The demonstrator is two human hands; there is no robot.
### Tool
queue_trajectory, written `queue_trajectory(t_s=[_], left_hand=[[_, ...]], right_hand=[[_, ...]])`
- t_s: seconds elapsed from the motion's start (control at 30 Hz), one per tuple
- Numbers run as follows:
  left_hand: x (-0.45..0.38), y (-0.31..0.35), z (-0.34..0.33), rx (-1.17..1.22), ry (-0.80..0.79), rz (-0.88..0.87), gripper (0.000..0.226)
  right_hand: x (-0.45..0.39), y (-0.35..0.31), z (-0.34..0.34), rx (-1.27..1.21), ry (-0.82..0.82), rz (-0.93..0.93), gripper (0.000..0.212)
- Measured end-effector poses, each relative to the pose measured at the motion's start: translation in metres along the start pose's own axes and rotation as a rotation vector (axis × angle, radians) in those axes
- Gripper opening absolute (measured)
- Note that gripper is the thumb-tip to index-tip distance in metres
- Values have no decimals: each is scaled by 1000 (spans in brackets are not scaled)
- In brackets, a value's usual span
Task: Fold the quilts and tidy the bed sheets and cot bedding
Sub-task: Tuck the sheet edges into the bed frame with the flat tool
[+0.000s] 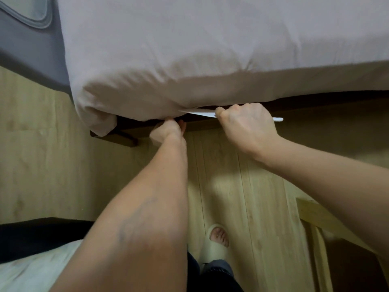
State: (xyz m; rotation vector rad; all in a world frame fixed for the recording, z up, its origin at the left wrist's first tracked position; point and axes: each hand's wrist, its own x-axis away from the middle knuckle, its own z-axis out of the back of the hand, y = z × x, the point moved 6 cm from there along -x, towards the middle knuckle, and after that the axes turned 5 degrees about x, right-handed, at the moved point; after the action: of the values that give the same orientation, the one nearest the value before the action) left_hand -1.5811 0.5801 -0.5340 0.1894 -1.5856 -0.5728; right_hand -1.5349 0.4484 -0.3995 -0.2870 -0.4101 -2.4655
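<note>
While I'm watching the head feed, I'm counting two hands, one bed sheet and one white flat tool. So the pinkish-beige bed sheet (189, 60) is covering the mattress across the top of the view, with its lower edge running left to right along the dark bed frame (130, 127) and bunching into a rounded corner at the left. My left hand (167, 131) is reaching up under that edge, fingers curled and pinching the hem of the sheet right where it's meeting the frame. My right hand (248, 123) is sitting just beside it, fist wrapped around the white tool (277, 119). The tool's long axis is lying roughly level, left to right, with the wider pointed end poking left under the sheet edge and the narrow end sticking out to the right of the fist. Down below I'm seeing wooden floor (231, 175), one foot in a pale slipper (216, 239), one dark grey headboard (29, 49) at the upper left, and part of another white bedding surface (35, 268) at the lower left.
</note>
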Motion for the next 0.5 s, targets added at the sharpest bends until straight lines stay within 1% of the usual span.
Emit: queue_trajectory(t_s=[0.1,0.3,0.4,0.5], left_hand=[[-2,3,-1,6,-15,23,15],[-6,3,0,-27,25,10,13],[-5,5,-4,-19,7,4,12],[-4,12,-11,-26,-43,-25,19]], right_hand=[[-2,-2,6,0,40,12,31],[-22,-21,9,12,60,70,31],[-38,-31,14,19,78,88,27],[-52,-39,13,29,63,82,27]])
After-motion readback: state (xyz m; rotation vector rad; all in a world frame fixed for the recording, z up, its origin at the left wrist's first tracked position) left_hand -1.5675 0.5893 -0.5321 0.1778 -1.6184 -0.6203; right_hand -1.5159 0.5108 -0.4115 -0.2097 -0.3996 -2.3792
